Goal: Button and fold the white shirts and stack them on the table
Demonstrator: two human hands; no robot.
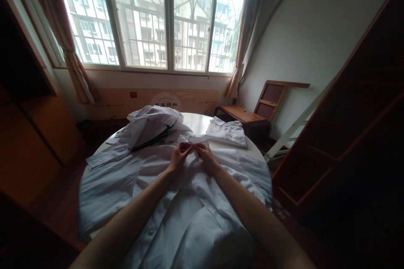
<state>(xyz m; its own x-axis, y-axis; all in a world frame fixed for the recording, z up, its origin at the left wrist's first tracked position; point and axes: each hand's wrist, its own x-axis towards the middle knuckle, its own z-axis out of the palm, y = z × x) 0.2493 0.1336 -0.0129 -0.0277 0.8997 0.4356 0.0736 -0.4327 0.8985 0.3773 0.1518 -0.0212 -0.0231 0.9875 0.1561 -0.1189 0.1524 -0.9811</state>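
- On the round surface [198,122] in front of me: a white shirt [189,218] lies spread flat, front up, its collar [198,139] pointing toward the window [151,17].
- My left hand [178,155]: fingers curled in, pinching the shirt's front just below the collar.
- My right hand [206,155]: same pinch, close beside the left hand.
- I cannot tell whether a button sits between the fingers.
- Far left of the surface: a heap of white garments [151,128]. Far right: a folded shirt [227,133].
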